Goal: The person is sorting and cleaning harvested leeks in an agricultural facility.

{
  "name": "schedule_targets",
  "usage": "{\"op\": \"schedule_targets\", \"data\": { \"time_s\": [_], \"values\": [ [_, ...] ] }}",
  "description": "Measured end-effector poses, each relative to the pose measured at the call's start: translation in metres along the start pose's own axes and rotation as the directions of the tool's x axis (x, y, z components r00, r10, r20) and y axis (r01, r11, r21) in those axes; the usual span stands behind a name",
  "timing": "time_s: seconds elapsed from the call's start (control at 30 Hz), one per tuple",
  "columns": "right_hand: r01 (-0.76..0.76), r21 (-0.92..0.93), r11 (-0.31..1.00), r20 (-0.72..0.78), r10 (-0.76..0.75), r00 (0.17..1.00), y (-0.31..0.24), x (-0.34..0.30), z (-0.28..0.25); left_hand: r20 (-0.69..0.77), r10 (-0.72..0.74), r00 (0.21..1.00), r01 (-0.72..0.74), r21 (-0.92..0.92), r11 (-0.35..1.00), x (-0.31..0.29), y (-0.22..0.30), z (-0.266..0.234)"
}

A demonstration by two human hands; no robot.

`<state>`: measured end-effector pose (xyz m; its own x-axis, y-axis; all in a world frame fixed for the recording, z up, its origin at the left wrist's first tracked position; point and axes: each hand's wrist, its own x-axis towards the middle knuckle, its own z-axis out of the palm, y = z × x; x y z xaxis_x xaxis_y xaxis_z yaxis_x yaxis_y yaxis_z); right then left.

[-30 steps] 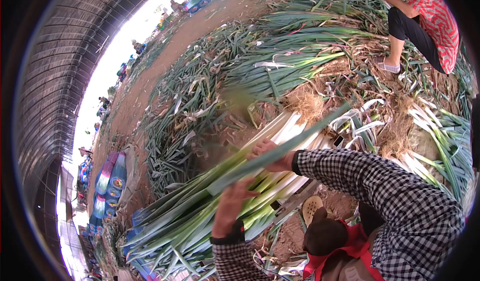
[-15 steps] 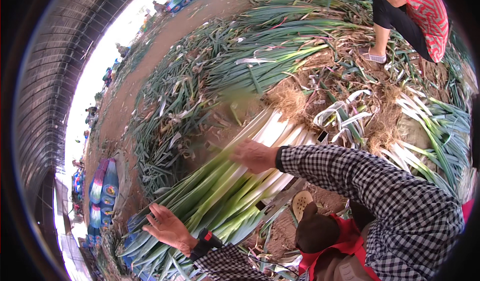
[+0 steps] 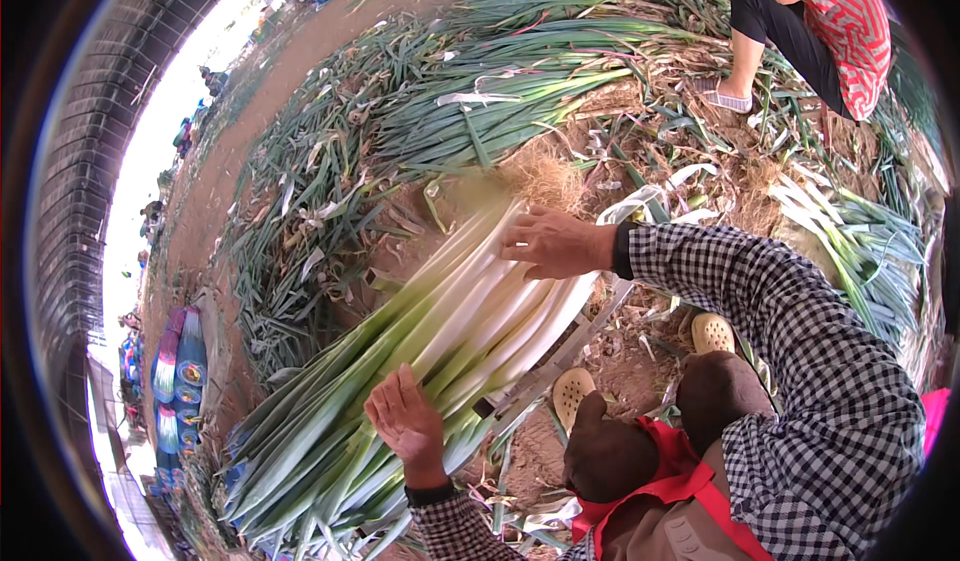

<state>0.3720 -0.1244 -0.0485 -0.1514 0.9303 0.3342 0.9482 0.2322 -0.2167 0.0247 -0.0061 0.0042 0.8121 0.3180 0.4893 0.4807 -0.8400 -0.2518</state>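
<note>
A big bundle of long green onions (image 3: 440,336) lies slantwise before me, white stems to the upper right and green leaves to the lower left. On the white stems near the root end rests my right hand (image 3: 555,244), its fingers spread across the top. My left hand (image 3: 407,423) is open over the green part, fingers stretched; whether it touches the leaves I cannot tell. Under the bundle's near side shows a metal rack edge (image 3: 545,371). Tangled pale roots (image 3: 545,176) lie just beyond the white ends.
More green onions (image 3: 470,111) are heaped on the soil beyond, with a smaller pile (image 3: 850,231) at the right. A co-worker in a red patterned top (image 3: 835,26) sits at the far right. Blue wrapped bundles (image 3: 180,391) stand at the left. My beige clog (image 3: 573,398) is close by.
My right hand has moved up and right along the stems toward the root end. My left hand has come right, inward over the bundle. The view has shifted a little.
</note>
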Motion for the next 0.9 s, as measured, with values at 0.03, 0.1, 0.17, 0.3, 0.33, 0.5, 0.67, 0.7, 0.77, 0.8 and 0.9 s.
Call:
{"op": "schedule_targets", "data": {
  "time_s": [0.03,0.1,0.17,0.3,0.33,0.5,0.67,0.7,0.77,0.8,0.9],
  "values": [
    [0.011,-0.044,0.999,-0.035,-0.012,0.999,0.001,-0.004,0.000,0.009,0.007,1.000,-0.007,-0.030,1.000,-0.001,0.001,-0.005],
    [0.032,-0.068,0.997,-0.132,-0.041,0.990,0.003,-0.014,-0.005,0.017,0.016,1.000,-0.015,-0.067,0.998,-0.003,0.009,-0.021],
    [0.009,0.007,1.000,0.034,-0.010,0.999,0.003,-0.021,-0.023,0.010,0.006,1.000,-0.005,-0.107,0.994,-0.013,0.019,-0.030],
    [0.061,-0.002,0.998,0.166,-0.060,0.984,0.003,-0.060,-0.013,0.200,-0.043,0.979,0.080,-0.180,0.980,-0.042,0.038,-0.019],
    [0.094,-0.042,0.995,0.151,-0.086,0.985,0.001,-0.064,-0.010,0.329,-0.055,0.943,0.127,-0.203,0.971,-0.048,0.041,-0.011],
    [0.030,-0.084,0.996,0.195,-0.013,0.981,-0.003,-0.077,-0.013,0.345,-0.082,0.935,0.155,-0.188,0.970,-0.057,0.050,0.007],
    [-0.018,-0.054,0.998,0.257,0.031,0.966,-0.001,-0.071,-0.012,0.238,-0.030,0.971,0.083,-0.217,0.973,-0.057,0.047,0.010],
    [-0.037,-0.033,0.999,0.312,0.045,0.949,0.000,-0.068,-0.014,0.217,-0.025,0.976,0.077,-0.234,0.969,-0.058,0.046,0.011],
    [-0.123,-0.065,0.990,0.476,0.139,0.868,0.005,-0.056,-0.019,0.201,-0.023,0.979,0.073,-0.249,0.966,-0.057,0.047,0.015],
    [-0.124,-0.062,0.990,0.480,0.139,0.866,0.004,-0.058,-0.016,0.191,-0.027,0.981,0.076,-0.254,0.964,-0.059,0.046,0.015],
    [-0.030,-0.220,0.975,0.301,0.097,0.949,0.001,-0.067,-0.015,0.299,-0.041,0.953,0.123,-0.261,0.957,-0.061,0.044,0.015]
  ]
}}
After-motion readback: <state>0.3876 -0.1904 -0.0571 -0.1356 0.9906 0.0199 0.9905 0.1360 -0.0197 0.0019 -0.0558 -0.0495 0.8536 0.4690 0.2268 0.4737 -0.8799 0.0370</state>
